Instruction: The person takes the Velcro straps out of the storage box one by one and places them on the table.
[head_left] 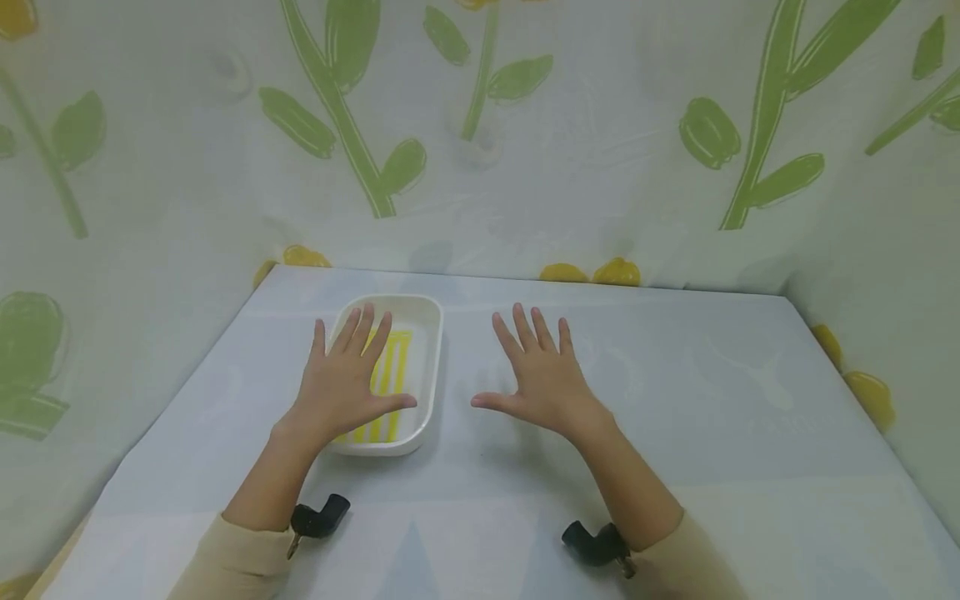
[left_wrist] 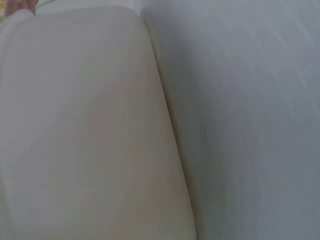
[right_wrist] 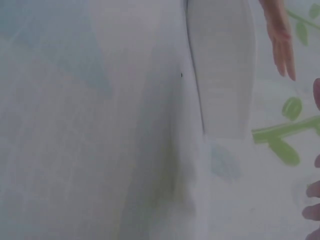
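A white rectangular tray (head_left: 431, 358) with rounded corners stands left of centre on the table. Inside it shows a yellow piece with parallel bars (head_left: 402, 367), partly hidden behind my left hand (head_left: 341, 383). That hand is spread over the tray, fingers straight and thumb pointing right; nothing is in it. To the right of the tray my right hand (head_left: 543, 383) is spread above the bare table, thumb pointing left. The tray's outer wall (left_wrist: 95, 125) fills much of the left wrist view. In the right wrist view the tray's side (right_wrist: 222, 70) stands beyond the table surface.
The white table (head_left: 675, 400) has faint pale-blue shapes on it. Behind and beside it hangs a pale cloth (head_left: 570, 167) with green leaves and yellow flowers. A small black camera mount (head_left: 321, 517) sits at the left wrist, another black mount (head_left: 596, 546) at the right.
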